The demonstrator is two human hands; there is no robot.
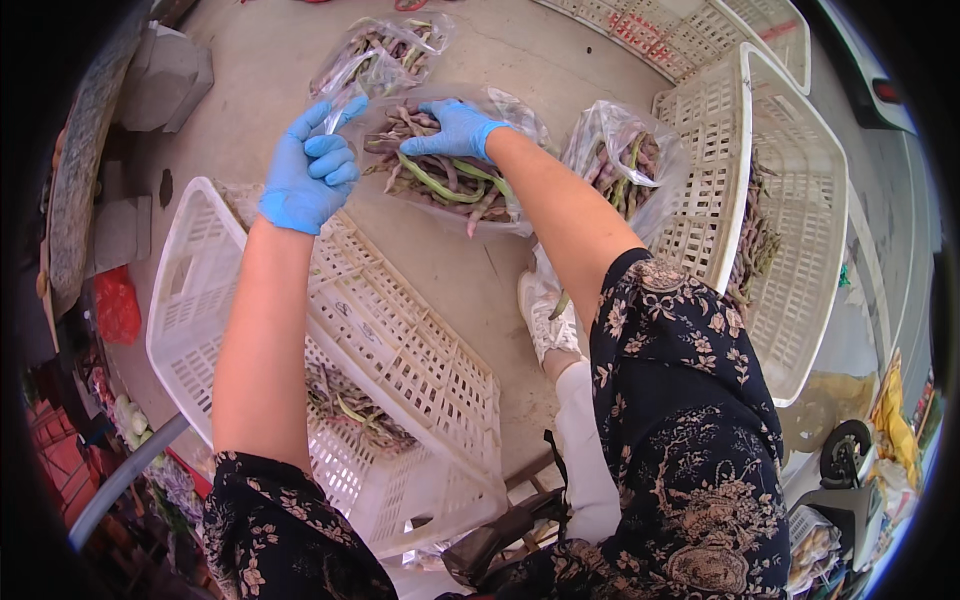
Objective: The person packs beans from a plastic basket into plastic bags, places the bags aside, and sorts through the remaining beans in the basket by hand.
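My left hand (313, 169), in a blue glove, is raised left of an open clear plastic bag (442, 217) of purple beans. Its thumb and forefinger pinch a piece of clear plastic film; which bag the film belongs to is not plain. My right hand (457, 131), also gloved in blue, rests on the purple bean pods (450, 176) inside the bag, thumb and fingers spread over them. Whether it grips any pods is hidden. Among the pods lie a few green ones (442, 186).
Filled bean bags stand behind (382, 56) and right (626, 161). White perforated plastic crates holding beans stand at left (405, 307) and right (701, 172). My shoe (551, 319) is on the concrete floor between them. Grey blocks (161, 79) are at far left.
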